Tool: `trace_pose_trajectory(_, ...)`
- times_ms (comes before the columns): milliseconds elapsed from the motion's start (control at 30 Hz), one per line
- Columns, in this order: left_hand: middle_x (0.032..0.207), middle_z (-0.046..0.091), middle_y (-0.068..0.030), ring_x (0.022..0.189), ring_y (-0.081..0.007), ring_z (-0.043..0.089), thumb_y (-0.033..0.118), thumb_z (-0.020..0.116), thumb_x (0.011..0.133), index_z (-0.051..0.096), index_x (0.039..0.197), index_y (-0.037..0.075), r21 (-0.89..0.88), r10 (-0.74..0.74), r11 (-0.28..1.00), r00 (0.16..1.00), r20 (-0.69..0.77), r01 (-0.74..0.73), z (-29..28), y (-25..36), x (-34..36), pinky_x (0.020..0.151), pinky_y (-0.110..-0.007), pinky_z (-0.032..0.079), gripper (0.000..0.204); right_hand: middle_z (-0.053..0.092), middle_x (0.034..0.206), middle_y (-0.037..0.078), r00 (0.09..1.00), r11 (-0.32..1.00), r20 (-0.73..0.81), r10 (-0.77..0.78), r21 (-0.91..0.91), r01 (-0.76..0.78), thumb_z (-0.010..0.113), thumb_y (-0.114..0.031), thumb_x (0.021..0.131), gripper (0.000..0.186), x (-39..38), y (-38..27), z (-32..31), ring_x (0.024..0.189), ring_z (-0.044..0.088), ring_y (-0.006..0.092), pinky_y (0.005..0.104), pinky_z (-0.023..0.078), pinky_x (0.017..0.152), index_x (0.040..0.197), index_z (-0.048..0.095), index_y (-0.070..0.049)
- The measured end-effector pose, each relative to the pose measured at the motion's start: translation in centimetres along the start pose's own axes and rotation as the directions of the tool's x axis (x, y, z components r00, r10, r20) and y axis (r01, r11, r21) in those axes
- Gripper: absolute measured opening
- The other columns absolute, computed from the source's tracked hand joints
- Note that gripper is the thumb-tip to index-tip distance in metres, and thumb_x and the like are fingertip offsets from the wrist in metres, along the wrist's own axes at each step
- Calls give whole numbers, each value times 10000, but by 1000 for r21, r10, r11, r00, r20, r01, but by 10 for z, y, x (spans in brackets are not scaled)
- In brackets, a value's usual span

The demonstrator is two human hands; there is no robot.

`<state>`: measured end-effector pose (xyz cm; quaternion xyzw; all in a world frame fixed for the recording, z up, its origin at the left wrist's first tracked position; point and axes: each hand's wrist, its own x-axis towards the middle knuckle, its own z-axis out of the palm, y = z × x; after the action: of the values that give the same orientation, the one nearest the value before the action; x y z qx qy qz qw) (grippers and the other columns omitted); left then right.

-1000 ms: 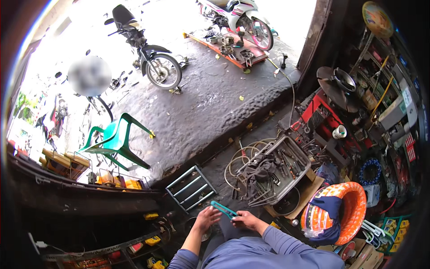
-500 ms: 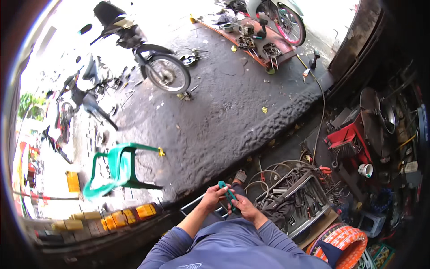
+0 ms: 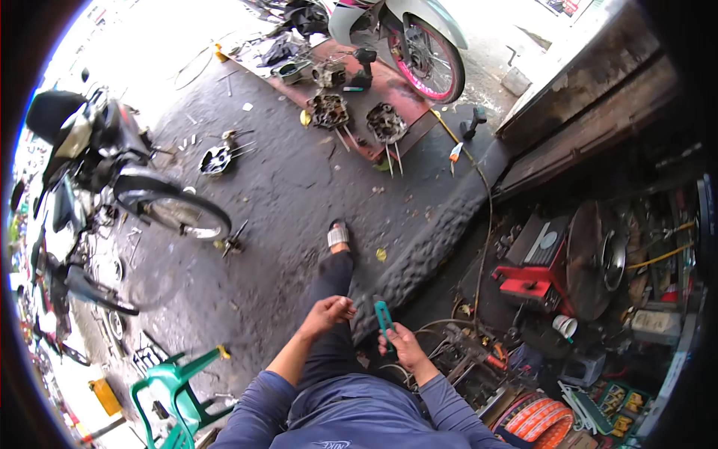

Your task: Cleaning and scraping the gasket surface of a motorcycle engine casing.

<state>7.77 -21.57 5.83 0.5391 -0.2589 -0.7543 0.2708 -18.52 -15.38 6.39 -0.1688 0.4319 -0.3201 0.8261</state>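
My right hand (image 3: pixel 401 346) is closed round a teal tool (image 3: pixel 384 324), apparently a box cutter, held upright in front of me. My left hand (image 3: pixel 330 310) is apart from it, just to the left, fingers curled in a pinch; whether anything small is between them I cannot tell. Beneath my hands is my dark-trousered leg, with a sandalled foot (image 3: pixel 338 238) on the raised dark concrete.
Engine parts (image 3: pixel 329 111) lie on a red platform by a white motorbike (image 3: pixel 428 56). A dark motorbike (image 3: pixel 176 206) stands left, a green chair (image 3: pixel 179 383) lower left. A rough step edge (image 3: pixel 426 266) and hose border a red toolbox (image 3: pixel 527 280) and cluttered tools at right.
My left hand has left the teal tool, which my right hand keeps. I have stepped onto the raised concrete; the view has moved toward the platform, and the chair now appears lower left.
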Motion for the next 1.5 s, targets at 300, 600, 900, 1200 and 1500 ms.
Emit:
trace_pose_trajectory(300, 1052, 736, -190, 1005, -373, 710, 464, 683, 879, 728, 1084, 62, 936, -84, 212, 959, -270, 282, -56, 160, 175, 871, -476, 569, 453, 679, 967, 102, 888, 995, -453, -74, -99, 33, 538, -96, 985, 195, 101, -237, -48, 787, 677, 194, 357, 585, 709, 1169, 559, -37)
trace_pose_trajectory(600, 815, 721, -114, 763, -225, 675, 260, 703, 851, 722, 922, 54, 617, -421, 737, 902, 97, 278, -32, 290, 217, 716, -386, 523, 219, 614, 992, 65, 847, 763, -477, -235, -631, -144, 455, 58, 937, 337, 279, -456, -168, 741, 609, 131, 301, 565, 666, 1251, 517, -48)
trace_pose_trajectory(900, 678, 622, -93, 621, -219, 604, 219, 678, 941, 634, 850, 4, 280, -225, 924, 961, -158, 262, 83, 269, 384, 609, -374, 485, 238, 660, 806, 71, 970, 368, -237, 58, -898, -241, 526, -99, 1040, 133, 544, -544, -301, 641, 613, 116, 295, 515, 580, 1069, 572, 22)
trace_pose_trajectory(1200, 866, 611, -125, 846, -346, 632, 158, 698, 861, 634, 939, 43, 679, 458, 649, 889, 10, -342, 20, 206, 665, 742, -450, 523, 153, 647, 967, 211, 921, -183, 378, -90, -916, 358, 673, -95, 863, 377, 673, -506, -382, 862, 645, 417, 470, 520, 761, 1218, 597, 7)
trace_pose_trajectory(1500, 1071, 642, -79, 1040, -306, 605, 395, 853, 715, 655, 1055, 69, 903, 790, 38, 566, 234, -427, -33, 196, 733, 908, -484, 450, 511, 632, 903, 147, 834, 150, 464, 297, -886, 439, 745, -253, 899, 359, 699, -441, -358, 777, 650, 368, 423, 516, 656, 1102, 567, -16)
